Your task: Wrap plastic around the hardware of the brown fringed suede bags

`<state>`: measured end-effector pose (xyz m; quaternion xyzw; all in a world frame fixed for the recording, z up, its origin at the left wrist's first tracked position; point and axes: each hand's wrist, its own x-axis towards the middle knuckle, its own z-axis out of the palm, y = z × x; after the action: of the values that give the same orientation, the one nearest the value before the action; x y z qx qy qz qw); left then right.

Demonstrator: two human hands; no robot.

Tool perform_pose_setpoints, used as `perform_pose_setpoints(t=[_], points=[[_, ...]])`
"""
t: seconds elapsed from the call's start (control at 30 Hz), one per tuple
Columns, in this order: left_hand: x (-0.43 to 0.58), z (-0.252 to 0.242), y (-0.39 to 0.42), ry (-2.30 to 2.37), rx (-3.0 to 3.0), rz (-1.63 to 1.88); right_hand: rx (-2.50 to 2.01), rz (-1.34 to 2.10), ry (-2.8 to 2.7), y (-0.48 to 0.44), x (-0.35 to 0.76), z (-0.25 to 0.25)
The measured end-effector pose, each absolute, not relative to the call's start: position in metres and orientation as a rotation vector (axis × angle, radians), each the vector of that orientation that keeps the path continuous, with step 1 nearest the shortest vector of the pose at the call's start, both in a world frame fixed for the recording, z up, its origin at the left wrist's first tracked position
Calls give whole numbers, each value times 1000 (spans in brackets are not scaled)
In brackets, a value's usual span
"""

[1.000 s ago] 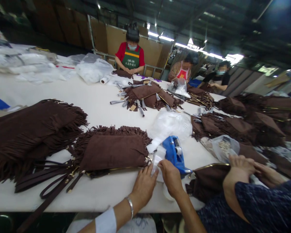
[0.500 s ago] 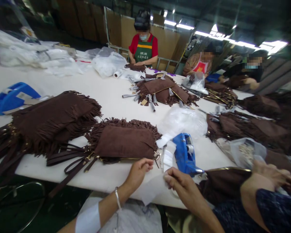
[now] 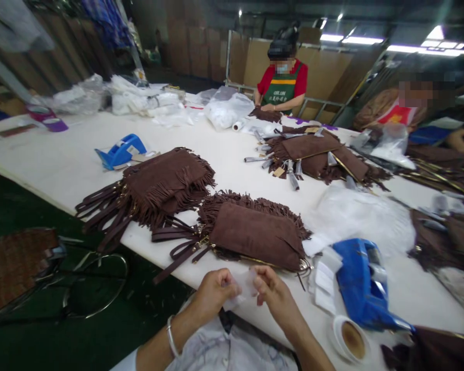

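Observation:
My left hand [image 3: 213, 292] and my right hand [image 3: 272, 294] are both closed, pinching between them a small thin translucent white sheet [image 3: 244, 288] just in front of the table edge. Right beyond my hands lies a brown suede fringed bag [image 3: 255, 233] with dark straps trailing to the left. A blue tape dispenser [image 3: 361, 283] sits to the right of my right hand, with white strips [image 3: 325, 281] beside it.
A second fringed bag [image 3: 158, 183] lies further left, and a blue dispenser [image 3: 119, 150] behind it. A tape roll [image 3: 350, 340] sits near the edge. Plastic bags [image 3: 359, 216] and more bags cover the white table [image 3: 62, 165]. People work at the far side [image 3: 284, 85].
My view has swung left. Both hands drew back toward me from beside the blue dispenser and came together on the thin white sheet. The neighbour's arm at right is out of view.

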<state>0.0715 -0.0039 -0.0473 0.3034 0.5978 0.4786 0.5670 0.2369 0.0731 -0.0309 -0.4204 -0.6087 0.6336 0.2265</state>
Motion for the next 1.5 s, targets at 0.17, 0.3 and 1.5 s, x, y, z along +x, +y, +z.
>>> perform_pose_setpoints(t=[0.17,0.3,1.5], points=[[51,-50,-24,1632,957,1085,-1199,1944,-1419,53,207,-51],[35,-61,-42,1558,910,1058,-1281,1863,-1497,47,185,-58],[-37,-60,-87,1825,721,1149,-1185,2128,-1115,35,91,-64]])
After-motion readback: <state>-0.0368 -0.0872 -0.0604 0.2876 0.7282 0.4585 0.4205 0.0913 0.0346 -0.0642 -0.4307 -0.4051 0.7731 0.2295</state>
